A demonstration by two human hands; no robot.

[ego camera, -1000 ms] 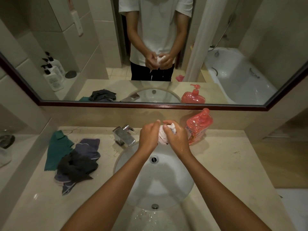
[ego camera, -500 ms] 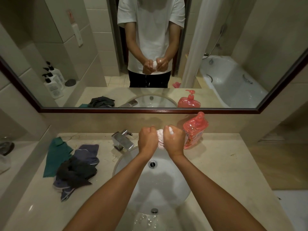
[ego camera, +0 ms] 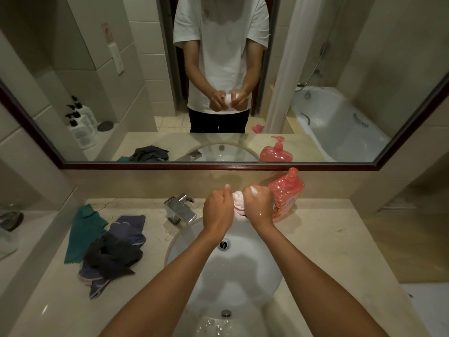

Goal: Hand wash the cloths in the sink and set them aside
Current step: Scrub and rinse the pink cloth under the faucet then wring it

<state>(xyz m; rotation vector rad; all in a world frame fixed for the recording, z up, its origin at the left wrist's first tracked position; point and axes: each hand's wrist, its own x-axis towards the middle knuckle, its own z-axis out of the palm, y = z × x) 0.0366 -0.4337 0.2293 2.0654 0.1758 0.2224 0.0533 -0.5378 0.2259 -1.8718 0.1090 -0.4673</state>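
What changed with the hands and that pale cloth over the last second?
The left hand and right hand kept hold of the pale pink cloth over the sink. A second ago the fingers worked it loosely; now both are tight fists with the cloth bunched between them, as if wringing. The pile of dark cloths, faucet and red soap bottle stayed put.

Left hand (ego camera: pixel 218 210) and right hand (ego camera: pixel 259 205) fisted side by side, forearms extended forward, fingers curled
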